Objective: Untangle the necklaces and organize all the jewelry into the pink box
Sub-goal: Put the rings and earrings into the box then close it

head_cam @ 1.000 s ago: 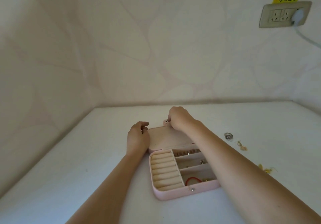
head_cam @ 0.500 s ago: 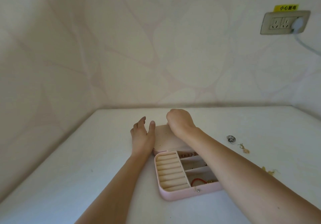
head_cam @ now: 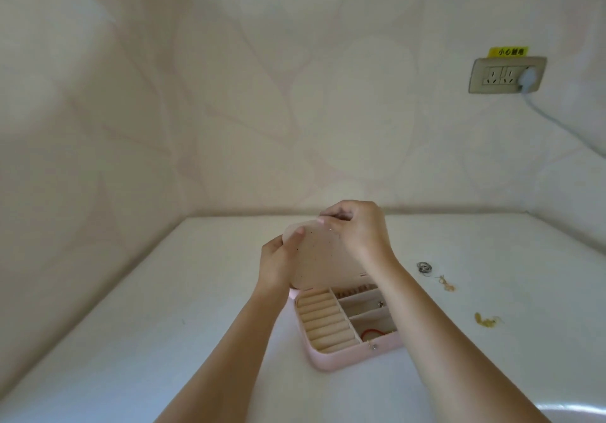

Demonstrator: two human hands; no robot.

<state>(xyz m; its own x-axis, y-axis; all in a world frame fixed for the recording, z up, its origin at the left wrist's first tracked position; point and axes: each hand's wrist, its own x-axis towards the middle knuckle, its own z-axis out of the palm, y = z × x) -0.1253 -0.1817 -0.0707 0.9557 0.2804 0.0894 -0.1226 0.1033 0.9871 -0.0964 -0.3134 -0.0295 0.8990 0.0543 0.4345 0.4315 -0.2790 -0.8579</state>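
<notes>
Below frame centre the pink box [head_cam: 344, 358] sits open on the bench [head_cam: 164, 324], its lid [head_cam: 324, 260] tilted up. The left hand [head_cam: 278, 267] grips the lid's left edge and the right hand [head_cam: 359, 232] pinches its top edge. A silver piece [head_cam: 424, 268] and a gold tangle [head_cam: 487, 320] lie loose at centre right.

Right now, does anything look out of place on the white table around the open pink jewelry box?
Yes. Three pieces lie loose on the white table, right of the pink jewelry box: a silver coiled piece, a small gold piece and a gold tangled clump. They belong inside the box.
</notes>
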